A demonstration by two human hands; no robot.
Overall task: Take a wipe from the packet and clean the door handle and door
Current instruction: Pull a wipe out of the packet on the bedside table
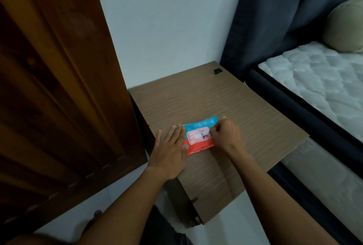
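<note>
**Steadying the packet on the table**

Head view: your left hand (170, 149) lies flat and open, fingers on the left end of the packet (198, 136), which rests on the table (255, 107). Your right hand (225, 135) is curled, fingertips pinched at the packet's flap. Door (59, 87) stands at left.

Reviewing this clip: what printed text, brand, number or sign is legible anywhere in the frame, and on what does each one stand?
"BABY": on the red lower strip of the wipe packet, lying on the wooden table; the reading is uncertain.
Small text after it on that strip: too blurred to read.
Print on the packet's pink flap label: too blurred to read.
No other text is visible.
</note>
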